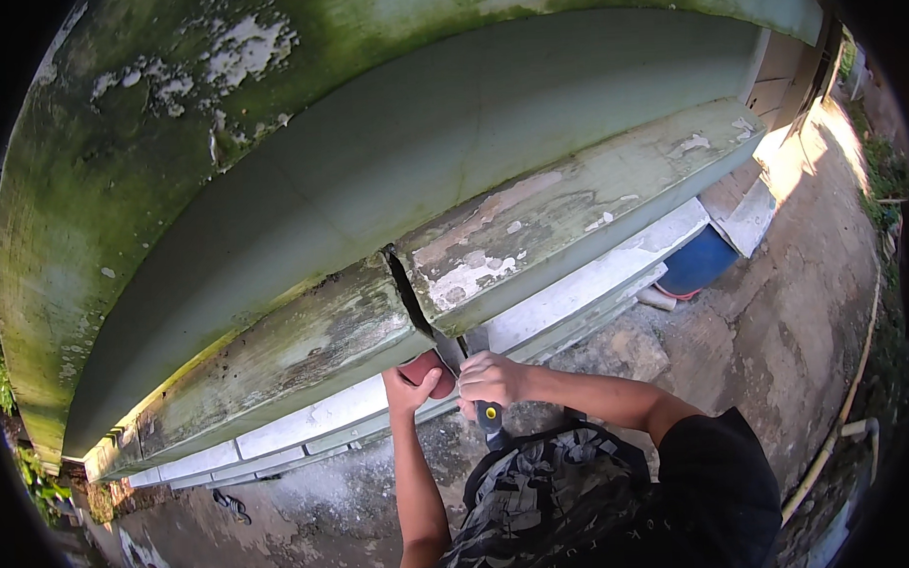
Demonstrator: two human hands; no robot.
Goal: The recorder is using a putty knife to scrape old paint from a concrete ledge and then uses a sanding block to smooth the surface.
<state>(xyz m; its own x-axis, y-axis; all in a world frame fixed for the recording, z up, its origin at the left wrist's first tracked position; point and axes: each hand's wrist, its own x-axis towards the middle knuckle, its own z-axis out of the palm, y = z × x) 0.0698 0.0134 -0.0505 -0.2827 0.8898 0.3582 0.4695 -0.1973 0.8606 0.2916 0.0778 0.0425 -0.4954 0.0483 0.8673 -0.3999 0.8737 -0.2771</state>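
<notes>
My left hand [410, 391] is closed around a folded piece of reddish-brown sandpaper [440, 383], just below the ledge's front edge. Right beside it, my right hand [491, 377] makes a fist around a flat-bladed scraper. Its dark grey handle [490, 417], marked by a yellow-ringed hole, sticks out under the fist. The grey metal blade [449, 350] points up and left toward the ledge, next to the sandpaper; whether they touch I cannot tell. A dark gap [407, 288] splits the weathered, peeling ledge [326, 324] just above both hands.
White-topped steps or lower ledges [319, 417] run below the weathered one. A blue tub [702, 263] and a short white pipe [657, 298] sit to the right. Footwear [232, 506] lies on the concrete floor [617, 348]. A mossy curved wall [120, 165] rises at the upper left.
</notes>
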